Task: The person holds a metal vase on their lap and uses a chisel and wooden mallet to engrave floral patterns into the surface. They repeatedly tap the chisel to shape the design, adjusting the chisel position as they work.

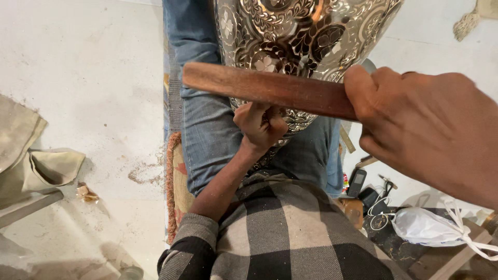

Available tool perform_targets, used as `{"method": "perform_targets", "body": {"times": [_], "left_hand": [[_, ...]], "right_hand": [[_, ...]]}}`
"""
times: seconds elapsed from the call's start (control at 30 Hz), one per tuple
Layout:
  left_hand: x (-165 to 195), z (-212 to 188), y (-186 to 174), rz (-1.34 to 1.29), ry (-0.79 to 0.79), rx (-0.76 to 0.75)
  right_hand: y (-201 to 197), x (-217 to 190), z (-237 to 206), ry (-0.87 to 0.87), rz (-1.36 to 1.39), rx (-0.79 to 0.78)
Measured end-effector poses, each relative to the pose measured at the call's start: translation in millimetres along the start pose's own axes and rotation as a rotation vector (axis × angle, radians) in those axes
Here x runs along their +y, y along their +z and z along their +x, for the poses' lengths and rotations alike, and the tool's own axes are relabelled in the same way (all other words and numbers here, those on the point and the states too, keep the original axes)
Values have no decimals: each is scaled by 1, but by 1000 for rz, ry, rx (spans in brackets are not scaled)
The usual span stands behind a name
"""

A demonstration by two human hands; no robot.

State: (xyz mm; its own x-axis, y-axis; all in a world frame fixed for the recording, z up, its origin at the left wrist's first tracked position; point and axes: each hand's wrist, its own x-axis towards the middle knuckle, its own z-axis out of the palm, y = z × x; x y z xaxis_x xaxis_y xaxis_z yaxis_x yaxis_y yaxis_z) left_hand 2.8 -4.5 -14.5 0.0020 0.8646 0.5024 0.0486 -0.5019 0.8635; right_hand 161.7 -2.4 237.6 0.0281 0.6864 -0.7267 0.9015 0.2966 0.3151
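1. The engraved metal vessel [306, 36] is the biggest thing I see. It rests on my lap between my jean-clad thighs, its floral-chased wall facing up. I judge it heavy, rigid and slick on the polished parts, with a thin wall that would dent under a careless blow. Best held by its body against the legs, not by the pattern.
2. My right hand [430, 124] is closed in a fist around one end of the wooden striker.
3. The wooden striker [270, 88] is a flat brown bar lying across the vessel's lower part. It looks stiff, fairly light and easy to grip; I would take it near the end, as now.
4. My left hand [259, 124] is curled tight just below the bar, against the vessel. It seems to pinch a small tool, but the tool itself is hidden.
5. On the floor to my right lie a white plastic bag [430, 225] and a small phone [356, 181].
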Motion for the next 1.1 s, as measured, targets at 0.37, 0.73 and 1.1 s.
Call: {"method": "perform_targets", "body": {"times": [0.37,0.73,1.1], "left_hand": [[-4,1,1,13,72,20],[1,6,-1,22,73,-20],[3,7,-4,11,49,-66]], "right_hand": [[-8,1,3,10,176,74],[-3,5,8,-19,205,109],[19,12,7,55,220,29]]}}
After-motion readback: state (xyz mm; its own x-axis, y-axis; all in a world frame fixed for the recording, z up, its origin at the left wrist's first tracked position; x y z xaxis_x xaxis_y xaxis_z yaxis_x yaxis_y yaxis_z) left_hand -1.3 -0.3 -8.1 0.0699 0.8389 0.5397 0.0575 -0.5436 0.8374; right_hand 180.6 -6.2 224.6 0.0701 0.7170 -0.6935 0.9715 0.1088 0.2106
